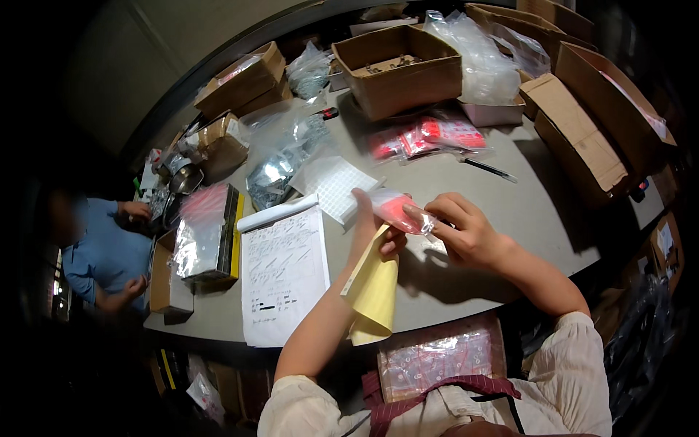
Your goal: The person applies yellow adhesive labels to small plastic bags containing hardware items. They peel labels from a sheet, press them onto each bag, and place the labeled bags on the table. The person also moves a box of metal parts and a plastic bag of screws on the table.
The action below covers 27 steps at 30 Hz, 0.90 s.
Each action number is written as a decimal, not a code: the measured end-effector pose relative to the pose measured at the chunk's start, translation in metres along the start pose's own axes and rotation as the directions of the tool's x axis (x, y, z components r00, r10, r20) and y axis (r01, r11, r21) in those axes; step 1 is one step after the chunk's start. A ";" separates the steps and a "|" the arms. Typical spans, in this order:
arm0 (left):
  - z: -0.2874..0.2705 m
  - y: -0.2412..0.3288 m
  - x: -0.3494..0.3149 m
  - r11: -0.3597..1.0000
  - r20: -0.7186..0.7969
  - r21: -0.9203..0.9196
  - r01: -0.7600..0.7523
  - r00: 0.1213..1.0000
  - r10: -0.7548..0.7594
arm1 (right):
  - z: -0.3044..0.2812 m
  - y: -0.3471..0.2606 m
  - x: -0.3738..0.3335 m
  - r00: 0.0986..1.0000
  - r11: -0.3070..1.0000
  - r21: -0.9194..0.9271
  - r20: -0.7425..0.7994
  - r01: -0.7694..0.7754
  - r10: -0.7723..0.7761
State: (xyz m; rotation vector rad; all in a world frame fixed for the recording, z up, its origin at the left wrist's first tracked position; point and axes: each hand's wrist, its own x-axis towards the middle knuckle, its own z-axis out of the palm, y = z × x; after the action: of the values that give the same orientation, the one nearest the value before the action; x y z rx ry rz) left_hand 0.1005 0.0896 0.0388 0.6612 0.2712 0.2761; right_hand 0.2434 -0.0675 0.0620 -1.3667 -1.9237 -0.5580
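Over the middle of the table, my left hand [368,222] is closed around a small transparent plastic bag [395,210] with a red-and-white insert. A yellow sheet of paper [377,288] hangs curled from the same hand. My right hand [466,231] pinches the bag's right end between thumb and fingers; whether anything else is in that pinch is hidden. Just beyond my left hand lies a white sheet with a fine grid [333,186]. To its left is a handwritten notepad [284,269] with its top page folded over.
Red-and-white packets [426,137] and a pen [489,170] lie beyond my hands. An open cardboard box [397,76] holds small metal parts. Bags of metal pieces [280,164] sit left, near stacked plastic bags [204,233]. Cardboard boxes [579,124] line the right. Another person [109,251] stands left.
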 end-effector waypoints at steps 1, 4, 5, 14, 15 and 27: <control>-0.001 0.003 -0.002 0.998 0.035 -0.041 0.040 0.999 -0.039 | 0.001 -0.001 0.000 1.000 1.000 -0.024 0.004 -0.018 0.018; 0.003 -0.009 -0.006 0.920 -0.064 0.372 -0.126 0.985 0.160 | 0.010 -0.006 -0.002 0.994 0.993 -0.071 0.038 -0.096 0.099; 0.010 -0.011 -0.010 0.838 -0.091 0.522 -0.161 0.966 0.242 | 0.011 -0.008 -0.004 0.987 0.985 -0.091 0.064 -0.144 0.150; 0.017 -0.017 -0.013 0.877 -0.090 0.476 -0.068 0.988 0.125 | 0.016 0.005 -0.001 0.993 0.991 -0.083 0.034 -0.108 0.111; 0.017 -0.018 -0.012 0.879 -0.079 0.470 -0.083 0.988 0.136 | 0.018 0.003 -0.002 0.987 0.990 -0.024 0.071 -0.140 0.142; 0.014 -0.008 -0.013 0.857 -0.067 0.515 -0.028 0.995 0.072 | 0.010 -0.001 -0.005 0.935 0.900 0.257 0.134 -0.352 0.328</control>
State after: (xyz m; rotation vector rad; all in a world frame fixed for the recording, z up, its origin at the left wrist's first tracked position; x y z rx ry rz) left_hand 0.0946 0.0715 0.0461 1.1917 0.4157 0.2833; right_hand 0.2404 -0.0644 0.0522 -1.5136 -1.6959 -0.0544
